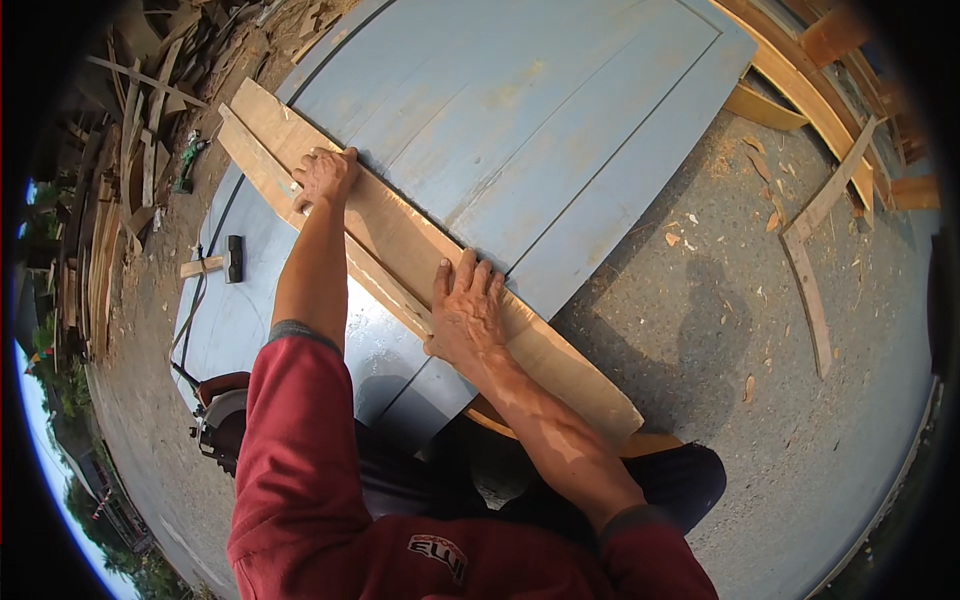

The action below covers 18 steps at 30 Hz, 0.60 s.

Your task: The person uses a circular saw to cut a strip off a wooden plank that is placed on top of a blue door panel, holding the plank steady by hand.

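Observation:
A long bare wooden plank lies across a large pale blue panel door that rests flat. My left hand presses down near the plank's far end, fingers curled over its edge. My right hand lies flat on the plank nearer to me, fingers spread. A second, narrower strip of wood runs alongside the plank on its left side. Neither hand grips anything; both press on the plank's top face.
A hammer lies on the door at the left. A circular saw sits by my left elbow. Scrap timber is piled at the far left. Curved wooden frames and loose slats lie on the gritty ground at right.

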Motion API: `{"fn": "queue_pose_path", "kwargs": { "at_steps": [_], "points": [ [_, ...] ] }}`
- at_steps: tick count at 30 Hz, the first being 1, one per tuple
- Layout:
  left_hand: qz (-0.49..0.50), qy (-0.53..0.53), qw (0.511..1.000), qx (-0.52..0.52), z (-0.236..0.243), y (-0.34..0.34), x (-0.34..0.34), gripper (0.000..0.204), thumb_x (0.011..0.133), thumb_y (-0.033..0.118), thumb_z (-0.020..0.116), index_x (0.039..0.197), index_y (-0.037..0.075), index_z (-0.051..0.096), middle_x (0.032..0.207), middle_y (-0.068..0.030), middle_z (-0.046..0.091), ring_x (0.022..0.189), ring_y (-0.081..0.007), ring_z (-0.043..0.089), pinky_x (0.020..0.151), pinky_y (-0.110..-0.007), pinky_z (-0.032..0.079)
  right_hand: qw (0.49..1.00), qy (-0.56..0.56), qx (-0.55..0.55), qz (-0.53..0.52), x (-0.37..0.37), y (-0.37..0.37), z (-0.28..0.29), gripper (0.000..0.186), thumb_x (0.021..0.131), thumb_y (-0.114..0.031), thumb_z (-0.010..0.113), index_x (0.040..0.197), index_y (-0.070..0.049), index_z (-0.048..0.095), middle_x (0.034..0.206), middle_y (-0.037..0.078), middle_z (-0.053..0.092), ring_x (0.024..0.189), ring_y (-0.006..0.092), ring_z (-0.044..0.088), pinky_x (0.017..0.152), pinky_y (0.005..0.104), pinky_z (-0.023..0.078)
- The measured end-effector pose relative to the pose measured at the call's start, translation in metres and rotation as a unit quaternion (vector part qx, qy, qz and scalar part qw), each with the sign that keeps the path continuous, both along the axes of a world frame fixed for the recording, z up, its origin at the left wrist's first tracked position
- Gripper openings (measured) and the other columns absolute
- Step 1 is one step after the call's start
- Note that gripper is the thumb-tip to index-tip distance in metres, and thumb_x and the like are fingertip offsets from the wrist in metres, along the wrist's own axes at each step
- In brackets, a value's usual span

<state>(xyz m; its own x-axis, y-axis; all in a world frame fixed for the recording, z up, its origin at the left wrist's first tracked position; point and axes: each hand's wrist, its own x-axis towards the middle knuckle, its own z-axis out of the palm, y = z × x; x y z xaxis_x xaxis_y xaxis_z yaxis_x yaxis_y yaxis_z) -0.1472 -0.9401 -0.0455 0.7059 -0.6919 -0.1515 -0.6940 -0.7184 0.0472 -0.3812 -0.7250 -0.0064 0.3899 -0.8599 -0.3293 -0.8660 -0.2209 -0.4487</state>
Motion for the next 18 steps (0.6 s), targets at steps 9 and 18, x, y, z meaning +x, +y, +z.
{"fn": "queue_pose_path", "kwargs": {
  "at_steps": [9, 18],
  "points": [
    [0.004, -0.011, 1.0, 0.004, -0.003, 0.0, 0.0, 0.065, 0.086, 0.047, 0.055, 0.141, 0.011, 0.053, 0.151, -0.0087, 0.045, 0.142, -0.0354, 0.033, 0.095, -0.08, 0.032, 0.999, 0.034, -0.012, -0.014, 0.011, 0.007, -0.008, 0.114, 0.064, -0.039, 0.089, 0.151, 0.009, 0.031, 0.151, 0.04, 0.023, 0.137, 0.0548, 0.029, 0.115, 0.0654, 0.024],
    [-0.008, -0.006, 1.0, -0.006, -0.002, 0.008, -0.007, 0.073, 0.085, 0.046, 0.054, 0.148, 0.009, 0.046, 0.151, -0.0099, 0.045, 0.141, -0.0349, 0.034, 0.096, -0.079, 0.031, 0.999, 0.011, -0.031, -0.031, 0.003, 0.016, -0.016, 0.103, 0.067, -0.033, 0.083, 0.149, 0.007, 0.037, 0.151, 0.039, 0.025, 0.136, 0.0543, 0.03, 0.116, 0.0627, 0.025]
  ]
}}
